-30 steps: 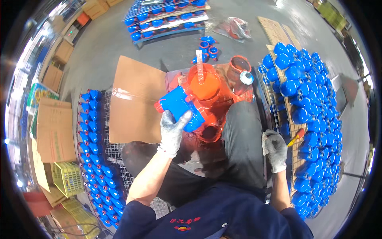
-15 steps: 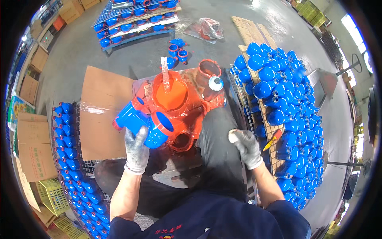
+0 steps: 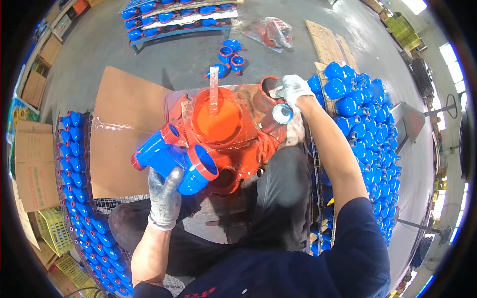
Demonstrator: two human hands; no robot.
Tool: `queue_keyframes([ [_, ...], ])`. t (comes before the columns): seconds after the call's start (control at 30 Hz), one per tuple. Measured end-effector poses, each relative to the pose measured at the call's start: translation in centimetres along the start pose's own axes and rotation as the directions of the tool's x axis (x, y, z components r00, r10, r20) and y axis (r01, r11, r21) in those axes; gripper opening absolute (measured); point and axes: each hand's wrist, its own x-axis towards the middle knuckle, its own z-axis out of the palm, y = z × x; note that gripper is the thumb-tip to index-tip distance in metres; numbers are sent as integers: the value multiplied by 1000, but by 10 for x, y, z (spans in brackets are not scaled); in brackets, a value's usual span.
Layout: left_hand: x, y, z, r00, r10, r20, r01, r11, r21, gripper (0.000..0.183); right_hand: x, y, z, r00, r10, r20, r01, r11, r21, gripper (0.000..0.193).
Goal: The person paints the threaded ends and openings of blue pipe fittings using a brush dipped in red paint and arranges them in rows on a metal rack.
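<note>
My left hand [image 3: 165, 198] is closed around the body of a blue water meter body [image 3: 171, 159] with red threaded ends and a wide red-rimmed opening, tilted above my lap. Farther right, my right hand [image 3: 293, 88] reaches to a red-smeared pot [image 3: 269, 84]. Its fingers are closed on a small pale piece at the pot's rim, too unclear to name. Between the hands stands a round tub [image 3: 237, 126] of orange-red paint, with a paint-smeared flat stick [image 3: 213, 92] upright in it. A can with a pale round top [image 3: 282, 113] stands just below my right hand.
Rows of blue meter bodies fill racks on the left [image 3: 77, 164] and right [image 3: 370, 134]; more lie on a far stack [image 3: 181, 22] and the floor. A cardboard sheet [image 3: 124, 139] lies left of the tub. A plastic bag [image 3: 272, 34] lies on the floor ahead.
My right hand has moved from above my right knee, forward to the red-smeared pot. My left hand still holds the blue water meter body, nearly in place. The whole view has shifted slightly.
</note>
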Motion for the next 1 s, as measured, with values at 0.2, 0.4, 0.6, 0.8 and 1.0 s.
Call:
queue_keyframes([
  [0.2, 2, 4, 1, 1000, 19, 2, -19, 995, 103, 67, 2, -15, -10, 992, -64, 107, 70, 996, -58, 31],
  [0.4, -2, 8, 6, 998, 51, -21, -48, 989, 138, 37, -61, 10, -60, 987, 159, -12, -152, 961, 232, 47],
  [0.6, -10, 8, 13, 992, 122, -8, -113, 941, 318, 46, -185, -42, -107, 921, 280, -271, -60, 790, 611, 30],
  [0.8, -20, -3, 28, 956, 284, 77, -293, 895, 337, 63, -309, -176, -124, 906, 143, -399, 199, 687, 699, 35],
  [1.0, -23, -9, 34, 817, 530, 228, -560, 634, 533, 70, -309, -249, -103, 792, 3, -611, 416, 730, 543, 40],
])
